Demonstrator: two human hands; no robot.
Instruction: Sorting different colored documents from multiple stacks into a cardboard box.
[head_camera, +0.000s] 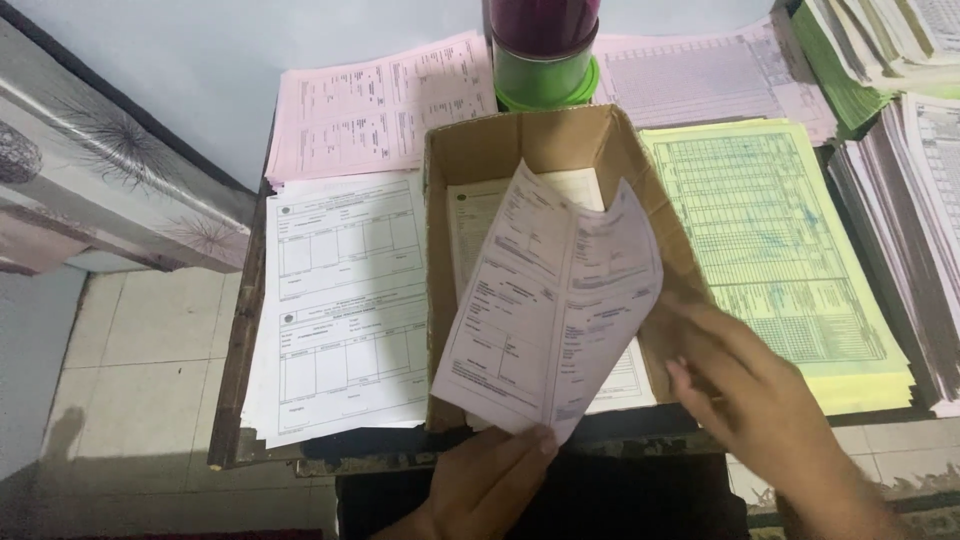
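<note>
Several stacks of printed forms cover the bench (232, 420): a yellow stack (790, 260) to the right, a white stack (340, 310) to the left, pink sheets (380, 105) at the far left, and more piles at the far right edge. Between the white and yellow stacks sits an open cardboard box (540, 140) with white forms lying flat inside it. Beyond the box stands a green and purple container (545, 60).

Over the near end of the box hangs a folded sheet of paper (550, 300), creased down the middle and tilted. The left hand (490, 480) pinches its near bottom corner, fingers (530, 445) closed on the edge. The right hand (760, 400) lies just beside its right edge, fingers (700, 335) spread and loose; whether they touch the paper or the box wall I cannot tell.

The sheet looks very light, thin and floppy, likely to bend, slide or tear if tugged. A pinch near the fold or at two opposite edges probably steadies it best.
</note>
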